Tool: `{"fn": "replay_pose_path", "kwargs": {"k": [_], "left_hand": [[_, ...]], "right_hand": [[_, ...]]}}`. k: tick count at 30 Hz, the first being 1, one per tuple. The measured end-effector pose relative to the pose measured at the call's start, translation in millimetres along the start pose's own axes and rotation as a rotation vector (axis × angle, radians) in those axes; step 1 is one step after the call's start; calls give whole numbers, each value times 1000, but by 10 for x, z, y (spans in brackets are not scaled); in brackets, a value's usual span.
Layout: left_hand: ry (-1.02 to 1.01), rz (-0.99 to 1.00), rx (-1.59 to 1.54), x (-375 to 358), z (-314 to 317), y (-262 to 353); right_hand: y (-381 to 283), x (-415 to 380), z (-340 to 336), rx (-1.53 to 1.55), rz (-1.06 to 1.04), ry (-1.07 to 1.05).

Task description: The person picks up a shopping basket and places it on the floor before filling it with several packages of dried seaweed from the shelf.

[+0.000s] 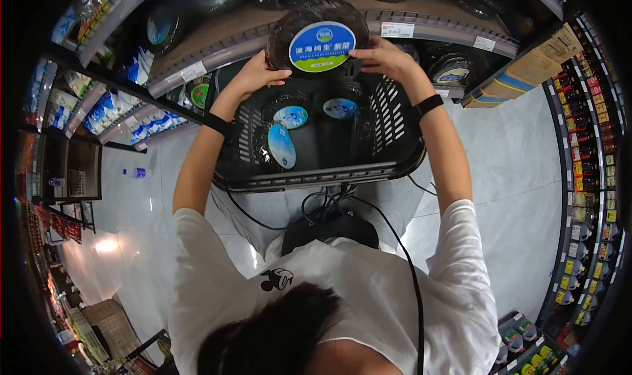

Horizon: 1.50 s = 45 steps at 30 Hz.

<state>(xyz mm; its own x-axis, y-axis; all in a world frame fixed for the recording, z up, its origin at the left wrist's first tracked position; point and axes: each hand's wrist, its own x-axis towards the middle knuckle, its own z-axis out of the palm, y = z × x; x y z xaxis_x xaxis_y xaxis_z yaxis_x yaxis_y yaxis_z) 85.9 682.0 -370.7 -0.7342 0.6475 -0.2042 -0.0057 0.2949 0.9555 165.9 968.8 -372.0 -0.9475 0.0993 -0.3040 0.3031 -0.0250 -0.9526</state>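
Both of my hands hold a round pack of dried seaweed (316,16), dark, with a blue and green oval label facing me. My left hand (259,76) grips its left edge, thumb toward the front. On its right side, my right hand (387,59) has its fingertips against the edge and label. The pack is upright over the far side of a black shopping basket (322,179), in front of the shelf. Inside the basket lie several dark packs with blue labels, among them one pack (282,146) at the left and another pack (340,108) farther back.
A shelf (421,25) with price tags and more dark round packs runs across the front. White-blue bags (125,105) fill the shelves at left. Cardboard boxes (520,72) sit at right, near a long rack of bottles (582,171). A black cable (411,269) hangs along my body.
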Motion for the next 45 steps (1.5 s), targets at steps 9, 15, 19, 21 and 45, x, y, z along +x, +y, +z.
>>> {"fn": "replay_pose_path", "kwargs": {"k": [9, 15, 19, 21, 45], "left_hand": [[-171, -492, 785, -104, -208, -413], [-418, -536, 873, 95, -107, -896], [-646, -696, 828, 230, 156, -1164], [-639, -761, 875, 287, 175, -1297], [-1012, -1020, 671, 74, 823, -1611]], "right_hand": [[176, 355, 617, -785, 94, -413], [750, 527, 1199, -1157, 222, -504], [1466, 704, 1454, -1488, 20, -544], [1555, 609, 1478, -1405, 83, -551], [2119, 250, 1484, -1163, 467, -1071]]}}
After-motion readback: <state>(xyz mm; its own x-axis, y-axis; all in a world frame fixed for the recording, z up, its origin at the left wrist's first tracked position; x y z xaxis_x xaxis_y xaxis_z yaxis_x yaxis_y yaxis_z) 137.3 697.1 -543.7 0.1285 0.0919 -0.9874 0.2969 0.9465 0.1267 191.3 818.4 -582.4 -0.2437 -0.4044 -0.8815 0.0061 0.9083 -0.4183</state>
